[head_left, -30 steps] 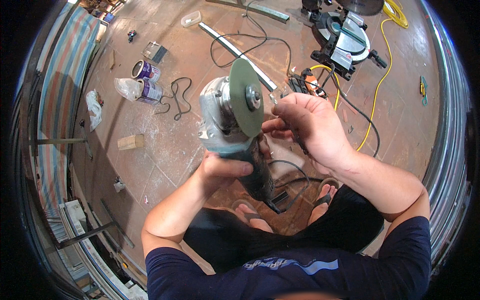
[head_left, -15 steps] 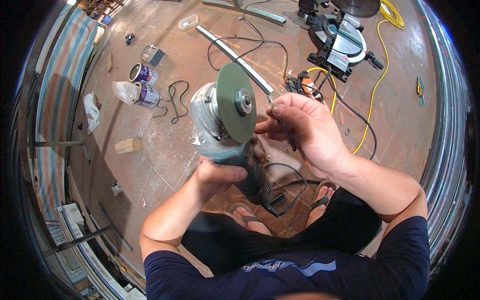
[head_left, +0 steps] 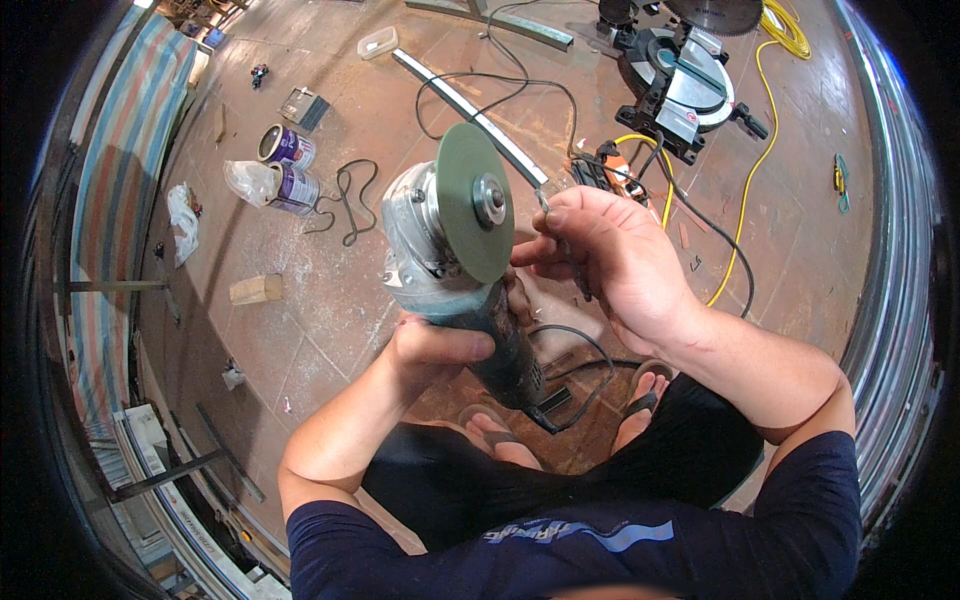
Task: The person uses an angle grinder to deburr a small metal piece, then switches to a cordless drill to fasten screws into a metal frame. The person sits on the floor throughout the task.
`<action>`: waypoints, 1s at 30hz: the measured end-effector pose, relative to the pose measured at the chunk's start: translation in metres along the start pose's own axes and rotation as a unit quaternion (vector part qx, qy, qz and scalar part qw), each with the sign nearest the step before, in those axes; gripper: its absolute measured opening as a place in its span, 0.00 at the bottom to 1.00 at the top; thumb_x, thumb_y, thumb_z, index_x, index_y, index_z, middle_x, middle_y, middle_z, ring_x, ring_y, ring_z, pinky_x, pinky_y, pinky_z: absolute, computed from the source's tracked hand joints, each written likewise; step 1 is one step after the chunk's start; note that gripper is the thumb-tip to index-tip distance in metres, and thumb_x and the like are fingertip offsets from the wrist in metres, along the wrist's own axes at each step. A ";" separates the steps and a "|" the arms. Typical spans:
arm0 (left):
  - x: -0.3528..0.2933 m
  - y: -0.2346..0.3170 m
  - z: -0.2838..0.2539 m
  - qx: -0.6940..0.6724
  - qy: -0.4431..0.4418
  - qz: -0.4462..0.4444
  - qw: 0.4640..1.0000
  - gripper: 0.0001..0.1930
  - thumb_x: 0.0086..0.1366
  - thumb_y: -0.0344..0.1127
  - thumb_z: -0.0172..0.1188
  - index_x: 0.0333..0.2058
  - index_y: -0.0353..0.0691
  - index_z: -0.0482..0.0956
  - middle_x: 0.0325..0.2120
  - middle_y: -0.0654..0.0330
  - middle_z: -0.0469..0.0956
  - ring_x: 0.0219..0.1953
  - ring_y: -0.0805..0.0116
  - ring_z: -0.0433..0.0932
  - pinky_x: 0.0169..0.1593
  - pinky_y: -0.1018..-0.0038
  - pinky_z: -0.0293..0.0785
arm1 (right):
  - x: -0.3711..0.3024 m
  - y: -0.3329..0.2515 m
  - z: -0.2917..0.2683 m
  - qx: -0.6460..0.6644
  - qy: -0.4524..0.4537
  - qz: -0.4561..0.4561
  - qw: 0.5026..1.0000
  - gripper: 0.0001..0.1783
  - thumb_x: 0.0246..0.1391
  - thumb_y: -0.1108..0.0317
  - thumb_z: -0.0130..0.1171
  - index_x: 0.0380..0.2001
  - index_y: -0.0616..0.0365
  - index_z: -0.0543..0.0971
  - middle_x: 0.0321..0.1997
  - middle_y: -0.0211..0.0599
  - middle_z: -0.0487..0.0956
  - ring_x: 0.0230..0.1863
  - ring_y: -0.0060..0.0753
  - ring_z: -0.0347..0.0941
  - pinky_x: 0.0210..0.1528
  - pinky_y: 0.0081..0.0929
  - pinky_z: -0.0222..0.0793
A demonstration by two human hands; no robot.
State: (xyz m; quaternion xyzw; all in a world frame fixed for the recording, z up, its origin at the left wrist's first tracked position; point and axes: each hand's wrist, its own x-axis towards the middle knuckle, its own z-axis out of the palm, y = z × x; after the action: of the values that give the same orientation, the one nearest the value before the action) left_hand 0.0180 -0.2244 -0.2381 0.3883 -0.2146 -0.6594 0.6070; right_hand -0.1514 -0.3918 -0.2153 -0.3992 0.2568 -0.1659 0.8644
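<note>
My left hand (head_left: 440, 345) is wrapped round the black body of an angle grinder (head_left: 515, 365), holding it upright with its silver gear head at the top. A green disc (head_left: 462, 215) with a metal nut at its centre is fitted on the grinder and faces right. My right hand (head_left: 620, 250) is closed just right of the disc, pinching a thin dark metal piece (head_left: 542, 199). Only the tip and a lower end of that piece show, so its kind is unclear. It is apart from the disc. The grinder's cord leaves its lower end near my feet.
A mitre saw (head_left: 680, 85) stands at the far right beside a yellow cord (head_left: 765, 165). An orange power tool (head_left: 612, 170) lies beyond my right hand. On the left floor are paint cans (head_left: 292, 190), a wooden block (head_left: 257, 290) and a long metal strip (head_left: 470, 115).
The grinder's head and disc have shifted very slightly to the right and up. The thin metal piece in my right fingers has turned a little.
</note>
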 end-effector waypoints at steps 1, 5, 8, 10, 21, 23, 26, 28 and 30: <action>0.000 -0.001 -0.001 -0.002 -0.001 0.005 1.000 0.44 0.41 0.30 0.74 0.62 0.34 0.71 0.47 0.50 0.83 0.52 0.51 0.83 0.62 0.56 0.78 | 0.000 0.000 0.000 -0.004 0.003 -0.001 1.000 0.09 0.75 0.67 0.58 0.45 0.61 0.82 0.40 0.35 0.87 0.44 0.26 0.86 0.47 0.22 0.79; 0.001 -0.002 -0.002 -0.007 -0.011 0.011 1.000 0.44 0.41 0.30 0.75 0.62 0.34 0.72 0.48 0.50 0.84 0.52 0.52 0.83 0.61 0.57 0.79 | 0.002 0.001 0.002 -0.015 0.002 0.000 1.000 0.09 0.74 0.67 0.60 0.45 0.62 0.82 0.41 0.36 0.87 0.44 0.26 0.87 0.48 0.23 0.80; 0.002 -0.001 -0.001 -0.003 -0.011 0.009 1.000 0.44 0.41 0.31 0.75 0.61 0.34 0.72 0.47 0.51 0.84 0.52 0.52 0.83 0.62 0.57 0.79 | 0.001 0.000 0.000 -0.024 0.000 0.003 1.000 0.09 0.74 0.67 0.61 0.45 0.62 0.83 0.41 0.36 0.87 0.44 0.26 0.87 0.47 0.23 0.80; 0.000 -0.001 0.003 0.008 0.014 0.013 1.000 0.43 0.40 0.31 0.75 0.61 0.34 0.72 0.46 0.51 0.84 0.52 0.52 0.82 0.61 0.57 0.78 | 0.001 0.002 0.000 -0.040 -0.001 -0.004 0.999 0.09 0.74 0.66 0.62 0.45 0.62 0.83 0.41 0.36 0.87 0.44 0.26 0.87 0.47 0.22 0.80; 0.001 0.002 0.006 0.009 0.026 0.004 1.000 0.44 0.38 0.31 0.73 0.60 0.34 0.73 0.45 0.52 0.84 0.50 0.53 0.82 0.61 0.58 0.78 | 0.003 0.005 -0.003 -0.022 -0.021 -0.011 0.999 0.10 0.73 0.66 0.64 0.45 0.63 0.83 0.42 0.37 0.87 0.45 0.27 0.86 0.48 0.22 0.80; 0.001 0.001 0.003 0.021 0.025 -0.001 0.999 0.44 0.38 0.31 0.73 0.60 0.34 0.72 0.46 0.52 0.84 0.51 0.53 0.82 0.61 0.58 0.78 | 0.004 0.005 -0.003 -0.021 -0.020 -0.011 1.000 0.10 0.73 0.66 0.64 0.45 0.64 0.83 0.42 0.38 0.87 0.45 0.27 0.86 0.48 0.22 0.80; -0.001 0.000 0.001 0.018 0.022 -0.007 1.000 0.44 0.38 0.31 0.73 0.60 0.34 0.72 0.46 0.52 0.83 0.52 0.53 0.83 0.61 0.58 0.79 | 0.004 0.006 -0.003 -0.029 -0.019 -0.012 0.999 0.10 0.73 0.66 0.64 0.44 0.64 0.83 0.41 0.38 0.87 0.45 0.27 0.86 0.48 0.22 0.79; -0.001 0.000 0.001 0.023 0.026 -0.010 0.999 0.44 0.39 0.31 0.73 0.61 0.34 0.72 0.47 0.52 0.83 0.52 0.53 0.83 0.61 0.58 0.79 | 0.005 0.005 -0.003 -0.033 -0.017 -0.009 0.999 0.10 0.72 0.66 0.63 0.43 0.64 0.84 0.41 0.38 0.87 0.45 0.27 0.86 0.48 0.22 0.79; -0.001 0.000 0.000 0.021 0.024 -0.010 0.999 0.44 0.39 0.31 0.74 0.61 0.34 0.72 0.47 0.52 0.83 0.53 0.53 0.82 0.61 0.58 0.79 | 0.004 0.005 -0.003 -0.037 -0.016 -0.011 0.999 0.11 0.72 0.65 0.63 0.43 0.64 0.84 0.40 0.37 0.87 0.45 0.27 0.86 0.48 0.22 0.79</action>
State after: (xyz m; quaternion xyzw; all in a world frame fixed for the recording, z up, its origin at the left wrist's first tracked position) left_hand 0.0180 -0.2238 -0.2375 0.4191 -0.2099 -0.6514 0.5967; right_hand -0.1489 -0.3924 -0.2221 -0.4362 0.2447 -0.1595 0.8511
